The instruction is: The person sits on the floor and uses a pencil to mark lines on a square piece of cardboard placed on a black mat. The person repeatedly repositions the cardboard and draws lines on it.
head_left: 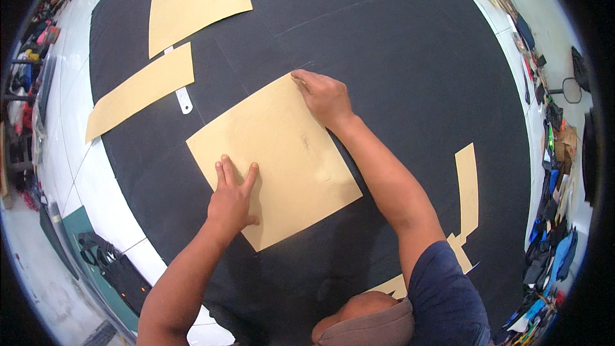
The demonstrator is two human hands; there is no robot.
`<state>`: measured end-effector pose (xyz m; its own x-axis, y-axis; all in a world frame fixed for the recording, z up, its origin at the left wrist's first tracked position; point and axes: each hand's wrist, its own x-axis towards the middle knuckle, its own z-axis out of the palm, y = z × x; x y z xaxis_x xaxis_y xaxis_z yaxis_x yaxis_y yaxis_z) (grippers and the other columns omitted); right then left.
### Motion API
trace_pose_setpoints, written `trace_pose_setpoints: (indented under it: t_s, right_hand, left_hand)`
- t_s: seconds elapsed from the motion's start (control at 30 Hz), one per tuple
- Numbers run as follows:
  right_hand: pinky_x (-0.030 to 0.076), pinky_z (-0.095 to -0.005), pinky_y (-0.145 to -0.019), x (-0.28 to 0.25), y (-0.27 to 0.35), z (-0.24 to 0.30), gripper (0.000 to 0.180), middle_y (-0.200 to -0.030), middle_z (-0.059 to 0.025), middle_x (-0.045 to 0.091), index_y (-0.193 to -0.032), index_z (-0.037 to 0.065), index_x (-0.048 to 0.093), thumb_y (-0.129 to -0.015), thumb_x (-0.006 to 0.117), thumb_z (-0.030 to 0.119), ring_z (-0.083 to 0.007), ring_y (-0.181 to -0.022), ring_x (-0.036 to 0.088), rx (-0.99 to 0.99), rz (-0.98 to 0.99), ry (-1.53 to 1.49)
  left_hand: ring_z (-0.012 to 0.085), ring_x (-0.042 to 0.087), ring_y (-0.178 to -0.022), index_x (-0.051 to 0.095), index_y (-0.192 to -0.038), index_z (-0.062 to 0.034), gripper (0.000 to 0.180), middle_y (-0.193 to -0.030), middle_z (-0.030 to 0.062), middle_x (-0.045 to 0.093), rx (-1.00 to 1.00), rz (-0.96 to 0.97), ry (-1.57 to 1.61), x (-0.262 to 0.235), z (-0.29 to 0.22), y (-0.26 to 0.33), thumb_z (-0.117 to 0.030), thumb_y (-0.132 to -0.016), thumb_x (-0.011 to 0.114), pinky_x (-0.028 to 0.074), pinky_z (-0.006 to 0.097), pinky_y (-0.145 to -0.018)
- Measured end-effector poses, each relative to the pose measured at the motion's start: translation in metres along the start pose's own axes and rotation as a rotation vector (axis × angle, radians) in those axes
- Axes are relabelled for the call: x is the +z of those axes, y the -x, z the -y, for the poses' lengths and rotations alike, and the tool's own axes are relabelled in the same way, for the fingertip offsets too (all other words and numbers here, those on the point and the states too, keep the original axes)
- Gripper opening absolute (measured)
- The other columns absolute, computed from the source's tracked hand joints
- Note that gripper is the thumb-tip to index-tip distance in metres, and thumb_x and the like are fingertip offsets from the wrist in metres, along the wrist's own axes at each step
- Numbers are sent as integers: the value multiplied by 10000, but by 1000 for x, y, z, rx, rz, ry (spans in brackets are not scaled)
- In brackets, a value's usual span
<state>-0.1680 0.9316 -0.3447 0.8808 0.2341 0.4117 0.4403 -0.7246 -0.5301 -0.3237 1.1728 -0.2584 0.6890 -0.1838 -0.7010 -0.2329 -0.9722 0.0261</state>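
**Both hands on a tan paper pattern over black cloth**

Black fabric (397,45) lies spread flat across a white-tiled floor (70,128) and fills most of the view. Faint chalk lines cross it near the top.

Large tan paper pattern piece (275,154), roughly square, lies flat on the fabric, turned at an angle, near the middle of the view.

Left hand (232,195): open, palm down, fingers spread, pressed flat on the lower left part of the pattern piece. It grips nothing.

Right hand (325,97): at the piece's top corner, fingers curled down onto the paper edge. Whether it pinches chalk or some small tool there, I cannot tell.

Other paper on the cloth:
- a second large tan piece (195,0) at the top left, well apart from the hands
- a long tan strip (138,91) just below it, lying across a white ruler (184,99)
- a narrow tan strip (467,189) to the right, beside the right forearm, with more tan offcuts (458,250) below it near the dark blue sleeve

Containers: a black bag (112,266) with handles lies on the floor at the lower left, off the fabric; contents not visible. Heaps of clothing and cloth (551,243) line the right edge, and more clutter the left edge, too small to sort.
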Motion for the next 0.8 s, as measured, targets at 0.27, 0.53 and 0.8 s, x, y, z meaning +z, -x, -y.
trace_pose_setpoints:
  t_s: [0.27, 0.53, 0.8]
  right_hand:
    - [599, -379, -740, -9, 10, -9, 207, -1064, -52, 759, -1132, 97, 687, -928, 656, 112, -249, -856, 736, -162, 78, 103]
    - [553, -377, -711, -90, 127, 8, 170, -1111, -26, 725, -1087, 95, 665, -920, 642, 115, -222, -829, 692, -145, 293, 71]
    - [539, -398, -722, -157, 225, 35, 228, -1065, -34, 707, -1094, 98, 687, -866, 694, 107, -244, -823, 661, 36, 271, 1]
  left_hand:
    - [588, 190, -1524, 216, -1663, -211, 1399, -1623, 456, 31, -25, 6, -46, 4, -3, -1, -431, -537, 1017, 591, 480, -1013]
    - [579, 186, -1529, 235, -1662, -214, 1390, -1629, 446, 33, -23, -10, -53, 10, -4, -1, -402, -532, 1023, 603, 466, -993]
    - [580, 208, -1521, 235, -1655, -204, 1406, -1626, 440, 65, -24, -37, -18, 7, -2, -1, -383, -511, 1032, 596, 486, -1006]
